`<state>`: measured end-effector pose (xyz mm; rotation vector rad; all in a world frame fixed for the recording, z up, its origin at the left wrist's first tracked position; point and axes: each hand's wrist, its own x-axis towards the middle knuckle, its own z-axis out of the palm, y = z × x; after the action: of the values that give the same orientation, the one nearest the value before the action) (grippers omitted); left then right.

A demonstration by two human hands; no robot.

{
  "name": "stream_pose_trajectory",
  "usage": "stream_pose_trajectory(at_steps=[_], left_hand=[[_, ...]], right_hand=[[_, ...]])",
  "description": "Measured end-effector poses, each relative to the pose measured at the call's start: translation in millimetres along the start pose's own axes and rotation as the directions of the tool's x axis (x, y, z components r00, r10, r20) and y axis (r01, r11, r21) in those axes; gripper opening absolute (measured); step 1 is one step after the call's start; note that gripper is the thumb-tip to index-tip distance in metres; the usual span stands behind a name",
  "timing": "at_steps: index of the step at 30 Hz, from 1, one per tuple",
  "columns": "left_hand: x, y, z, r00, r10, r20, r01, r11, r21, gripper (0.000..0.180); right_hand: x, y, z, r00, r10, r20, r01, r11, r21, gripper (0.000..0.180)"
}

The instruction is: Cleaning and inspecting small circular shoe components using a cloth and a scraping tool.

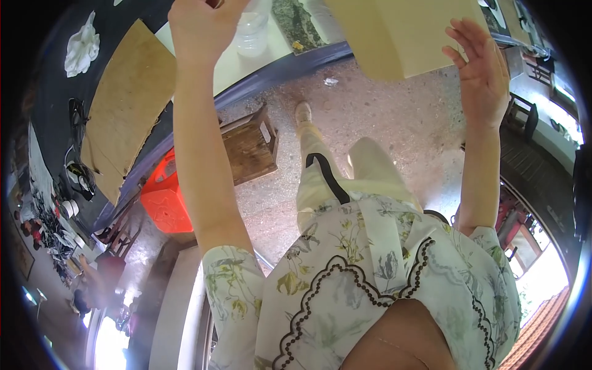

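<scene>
My left hand (203,29) is at the top edge over the table. Its fingers look curled closed, but the tips are cut off by the frame, and anything in them is hidden. Just right of it stands a clear plastic container (251,36) on a white surface. My right hand (482,80) is raised at the upper right, fingers apart and slightly bent. Its fingertips overlap the right part of a large yellowish sheet (401,37); whether they touch it I cannot tell. Between container and sheet lies a mottled grey-green panel (299,26).
Brown cardboard (129,102), crumpled white tissue (82,46) and a dark cable (77,166) lie on the dark-covered table at left. Beneath its edge are a red plastic stool (165,200) and a wooden stool (250,148). Another person (92,287) is far left.
</scene>
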<state>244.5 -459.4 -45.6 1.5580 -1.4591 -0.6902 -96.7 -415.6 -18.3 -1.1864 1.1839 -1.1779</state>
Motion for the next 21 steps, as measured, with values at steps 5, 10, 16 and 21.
stream_pose_trajectory(at_steps=[5, 10, 16, 21], left_hand=[[1.3, 18.3, -1.8, 0.996, -0.035, -0.08, 0.036, 0.999, 0.012, 0.023], [10.0, -35.5, -8.2, 0.979, 0.147, -0.139, -0.13, 0.983, 0.13, 0.034], [1.8, -16.6, -14.6, 0.981, 0.081, -0.177, -0.054, 0.987, 0.152, 0.033], [-6.4, -24.9, -20.6, 0.986, 0.087, -0.145, -0.07, 0.991, 0.116, 0.029]], right_hand=[[-6.4, 9.1, -31.5, 1.0, 0.016, 0.017, -0.018, 0.994, 0.112, 0.043], [-20.8, 12.1, -23.8, 0.997, 0.045, -0.059, -0.04, 0.996, 0.085, 0.028], [8.3, -12.3, 56.4, 0.977, -0.12, 0.179, 0.114, 0.993, 0.042, 0.025], [57.0, 15.6, 198.8, 0.863, -0.4, 0.308, 0.436, 0.898, -0.057, 0.027]])
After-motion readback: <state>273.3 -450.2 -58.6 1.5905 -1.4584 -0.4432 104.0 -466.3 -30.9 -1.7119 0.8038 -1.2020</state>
